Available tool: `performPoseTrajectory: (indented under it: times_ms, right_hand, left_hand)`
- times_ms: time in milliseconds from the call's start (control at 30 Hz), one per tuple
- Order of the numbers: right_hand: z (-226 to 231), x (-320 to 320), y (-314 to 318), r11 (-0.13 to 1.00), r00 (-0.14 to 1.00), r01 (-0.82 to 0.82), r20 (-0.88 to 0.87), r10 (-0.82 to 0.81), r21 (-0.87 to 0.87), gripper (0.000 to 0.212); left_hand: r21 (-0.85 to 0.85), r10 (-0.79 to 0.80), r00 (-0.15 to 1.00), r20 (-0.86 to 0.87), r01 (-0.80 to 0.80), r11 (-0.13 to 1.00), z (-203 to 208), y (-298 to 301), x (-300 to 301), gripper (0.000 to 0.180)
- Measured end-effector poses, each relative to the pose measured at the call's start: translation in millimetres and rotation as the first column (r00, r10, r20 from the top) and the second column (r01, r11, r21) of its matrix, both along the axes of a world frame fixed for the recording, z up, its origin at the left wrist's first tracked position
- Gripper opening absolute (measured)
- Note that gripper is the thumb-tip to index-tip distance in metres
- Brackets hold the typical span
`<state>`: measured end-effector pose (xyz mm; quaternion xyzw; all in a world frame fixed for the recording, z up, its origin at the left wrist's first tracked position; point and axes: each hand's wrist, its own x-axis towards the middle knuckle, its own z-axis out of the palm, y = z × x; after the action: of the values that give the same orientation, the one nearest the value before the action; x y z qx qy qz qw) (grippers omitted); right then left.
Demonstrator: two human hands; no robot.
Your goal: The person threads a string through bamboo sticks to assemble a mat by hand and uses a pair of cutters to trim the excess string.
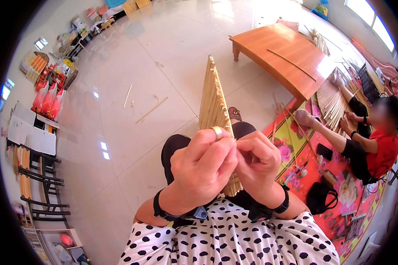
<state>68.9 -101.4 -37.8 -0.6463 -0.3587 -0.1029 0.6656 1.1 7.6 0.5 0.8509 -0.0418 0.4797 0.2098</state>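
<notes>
Left hand (203, 165) and right hand (261, 163) meet, fingertips pinched closed on something too fine to make out, over a long, straw-coloured panel of thin slats (210, 106) between black-clad knees (172, 150); a glossy, orange-brown wooden table (274, 53) stands beyond.

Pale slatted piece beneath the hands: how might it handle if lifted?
The slatted piece is probably stiff lengthwise, since its long sides look straight. It is likely light for its size, appearing made of thin strips. Its knobbly edge may help grip.
</notes>
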Motion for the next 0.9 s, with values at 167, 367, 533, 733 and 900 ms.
performPoseTrajectory:
  times_ms: [167, 367, 533, 733, 900]
  right_hand:
    - [0.5, -0.1, -1.0, 1.0, 1.0, 0.009, -0.001, -0.009, -0.003, 0.011]
    - [0.6, -0.3, -2.7, 1.0, 1.0, 0.011, -0.006, -0.011, -0.008, 0.011]
    - [2.6, -0.9, -2.6, 1.0, 1.0, 0.012, 0.0, -0.012, -0.008, 0.012]
    - [3.3, -1.4, -2.4, 1.0, 1.0, 0.018, 0.015, -0.018, -0.018, 0.011]
    - [4.3, -2.5, -1.9, 1.0, 1.0, 0.014, 0.025, -0.013, -0.027, 0.011]
  left_hand:
    - [-0.037, -0.002, 0.998, -0.055, 0.0, 0.999, 1.1, -2.8, -2.3, 0.017]
    - [-0.082, -0.028, 0.997, -0.074, 0.022, 0.996, 1.0, -0.8, -1.6, 0.019]
    - [-0.196, -0.111, 0.99, -0.09, 0.092, 0.976, -0.3, 2.8, -1.4, 0.017]
    - [-0.311, -0.161, 0.974, -0.159, 0.106, 0.944, 5.2, 1.5, -5.8, 0.014]
    - [-0.475, -0.233, 0.958, -0.168, 0.128, 0.871, 3.8, 2.0, -8.1, 0.011]
